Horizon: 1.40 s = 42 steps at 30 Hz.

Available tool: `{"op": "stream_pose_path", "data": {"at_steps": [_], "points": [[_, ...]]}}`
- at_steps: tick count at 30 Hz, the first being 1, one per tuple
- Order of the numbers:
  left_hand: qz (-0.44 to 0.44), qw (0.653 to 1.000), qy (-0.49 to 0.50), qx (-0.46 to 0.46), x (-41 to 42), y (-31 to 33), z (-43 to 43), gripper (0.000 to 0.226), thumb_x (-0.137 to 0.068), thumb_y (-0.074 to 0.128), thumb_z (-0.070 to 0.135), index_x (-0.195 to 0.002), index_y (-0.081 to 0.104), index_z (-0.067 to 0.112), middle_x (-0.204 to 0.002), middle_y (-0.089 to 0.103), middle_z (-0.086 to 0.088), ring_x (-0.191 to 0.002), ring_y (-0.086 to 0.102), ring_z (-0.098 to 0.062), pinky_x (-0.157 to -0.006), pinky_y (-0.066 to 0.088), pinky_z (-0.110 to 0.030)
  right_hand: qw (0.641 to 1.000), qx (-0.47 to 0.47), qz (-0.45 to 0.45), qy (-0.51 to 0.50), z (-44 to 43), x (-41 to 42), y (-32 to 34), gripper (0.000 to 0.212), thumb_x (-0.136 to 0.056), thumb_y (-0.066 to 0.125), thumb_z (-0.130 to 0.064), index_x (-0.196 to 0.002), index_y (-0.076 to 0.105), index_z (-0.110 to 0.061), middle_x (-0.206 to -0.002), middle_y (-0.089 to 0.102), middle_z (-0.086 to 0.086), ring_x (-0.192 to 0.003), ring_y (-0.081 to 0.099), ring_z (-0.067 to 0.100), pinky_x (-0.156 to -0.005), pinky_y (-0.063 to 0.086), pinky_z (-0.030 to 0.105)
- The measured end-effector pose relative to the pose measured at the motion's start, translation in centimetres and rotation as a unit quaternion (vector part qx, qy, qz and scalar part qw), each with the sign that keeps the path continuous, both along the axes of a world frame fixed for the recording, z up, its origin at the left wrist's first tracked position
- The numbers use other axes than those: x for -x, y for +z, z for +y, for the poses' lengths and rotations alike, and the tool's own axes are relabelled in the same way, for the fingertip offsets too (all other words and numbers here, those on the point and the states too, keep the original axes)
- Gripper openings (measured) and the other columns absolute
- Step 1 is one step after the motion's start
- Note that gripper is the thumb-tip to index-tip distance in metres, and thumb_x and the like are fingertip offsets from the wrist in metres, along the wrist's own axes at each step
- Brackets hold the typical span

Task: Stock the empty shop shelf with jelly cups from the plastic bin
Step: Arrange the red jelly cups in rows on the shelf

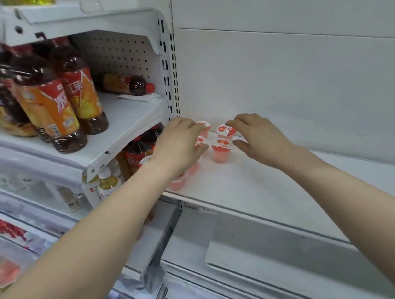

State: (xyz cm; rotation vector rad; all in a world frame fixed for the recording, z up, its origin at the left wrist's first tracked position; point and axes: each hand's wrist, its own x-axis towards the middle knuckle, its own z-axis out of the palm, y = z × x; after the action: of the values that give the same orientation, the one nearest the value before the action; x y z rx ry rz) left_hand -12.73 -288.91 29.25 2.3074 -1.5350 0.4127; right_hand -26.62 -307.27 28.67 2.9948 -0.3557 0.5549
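Observation:
Several pink jelly cups with red-and-white lids stand clustered at the left end of the white shelf (259,186). One jelly cup (221,149) stands free between my hands, another (225,130) just behind it. My left hand (178,146) lies over the left cups with fingers spread, touching them and hiding some. My right hand (260,136) hovers beside the right cups, fingers apart, fingertips at the rear cup's lid. Neither hand grips a cup. The plastic bin is out of view.
Left of the upright post (170,77), a neighbouring shelf holds iced-tea bottles (59,102), one lying on its side at the back. More bottles (106,183) stand on the shelf below. The white shelf stretches bare to the right.

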Motion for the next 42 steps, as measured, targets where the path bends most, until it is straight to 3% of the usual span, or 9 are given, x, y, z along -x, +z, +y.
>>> {"op": "stream_pose_path", "data": {"at_steps": [5, 13, 21, 24, 27, 32, 36, 42], "points": [[-0.031, 0.999, -0.007, 0.012, 0.1, 0.5, 6.3, 0.047, -0.092, 0.057, 0.041, -0.133, 0.055, 0.020, -0.132, 0.057, -0.001, -0.126, 0.043, -0.022, -0.105, 0.034, -0.034, 1.000, 0.021, -0.005, 0.009, 6.1, 1.0, 0.5, 0.047, -0.092, 0.063, -0.023, -0.137, 0.053, -0.017, -0.133, 0.056, 0.010, -0.120, 0.051, 0.036, -0.094, 0.043, 0.044], [-0.037, 0.997, -0.009, 0.072, -0.8, -2.3, 20.0, 0.036, -0.088, 0.061, 0.030, -0.120, 0.065, 0.013, -0.112, 0.065, -0.004, -0.110, 0.053, -0.024, -0.098, 0.042, -0.036, 0.995, 0.061, -0.009, 0.072, 19.4, -0.1, -1.5, 0.044, -0.087, 0.067, -0.022, -0.129, 0.058, -0.011, -0.123, 0.061, 0.010, -0.107, 0.056, 0.035, -0.087, 0.049, 0.046], [0.019, 0.994, 0.087, 0.063, -4.6, -8.9, 36.7, 0.037, -0.088, 0.066, 0.025, -0.123, 0.063, 0.013, -0.114, 0.064, -0.006, -0.110, 0.054, -0.028, -0.096, 0.044, -0.039, 0.987, 0.016, -0.022, 0.157, 34.1, -6.4, -8.5, 0.046, -0.081, 0.070, -0.019, -0.126, 0.061, -0.009, -0.117, 0.062, 0.013, -0.104, 0.058, 0.035, -0.085, 0.051, 0.044], [0.072, 0.982, 0.165, 0.054, -6.0, -11.8, 42.8, 0.038, -0.088, 0.065, 0.025, -0.125, 0.062, 0.015, -0.116, 0.063, -0.005, -0.114, 0.052, -0.028, -0.096, 0.042, -0.038, 0.979, -0.021, 0.003, 0.201, 38.9, -9.4, -11.8, 0.042, -0.086, 0.065, -0.022, -0.126, 0.060, -0.010, -0.119, 0.061, 0.011, -0.105, 0.057, 0.033, -0.088, 0.049, 0.043], [0.112, 0.965, 0.237, 0.021, -7.5, -15.3, 48.1, 0.038, -0.088, 0.066, 0.026, -0.125, 0.061, 0.017, -0.117, 0.062, -0.004, -0.114, 0.053, -0.027, -0.095, 0.041, -0.037, 0.970, -0.049, 0.039, 0.236, 42.9, -12.5, -14.5, 0.044, -0.084, 0.071, -0.021, -0.126, 0.062, -0.009, -0.118, 0.063, 0.011, -0.104, 0.060, 0.033, -0.086, 0.052, 0.042], [0.199, 0.919, 0.340, -0.021, -9.3, -20.2, 54.3, 0.039, -0.086, 0.069, 0.023, -0.124, 0.063, 0.016, -0.116, 0.063, -0.007, -0.110, 0.054, -0.033, -0.093, 0.043, -0.042, 0.950, -0.091, 0.104, 0.280, 47.0, -18.4, -17.7, 0.043, -0.084, 0.071, -0.019, -0.125, 0.063, -0.011, -0.114, 0.066, 0.010, -0.103, 0.062, 0.032, -0.087, 0.051, 0.038], [0.240, 0.887, 0.393, -0.023, -10.9, -22.4, 56.1, 0.037, -0.088, 0.066, 0.022, -0.125, 0.063, 0.017, -0.120, 0.062, -0.006, -0.114, 0.051, -0.030, -0.095, 0.042, -0.040, 0.925, -0.134, 0.203, 0.292, 48.8, -24.1, -20.0, 0.045, -0.094, 0.061, -0.024, -0.136, 0.054, -0.013, -0.128, 0.060, 0.011, -0.116, 0.055, 0.033, -0.100, 0.042, 0.039], [0.235, 0.872, 0.429, -0.026, -14.7, -24.7, 56.8, 0.033, -0.088, 0.067, 0.021, -0.121, 0.065, 0.017, -0.114, 0.064, -0.006, -0.111, 0.053, -0.032, -0.093, 0.047, -0.043, 0.891, -0.088, 0.295, 0.334, 52.0, -32.6, -23.2, 0.054, -0.089, 0.054, -0.004, -0.142, 0.046, -0.014, -0.139, 0.049, 0.010, -0.123, 0.048, 0.034, -0.100, 0.040, 0.039]]}}
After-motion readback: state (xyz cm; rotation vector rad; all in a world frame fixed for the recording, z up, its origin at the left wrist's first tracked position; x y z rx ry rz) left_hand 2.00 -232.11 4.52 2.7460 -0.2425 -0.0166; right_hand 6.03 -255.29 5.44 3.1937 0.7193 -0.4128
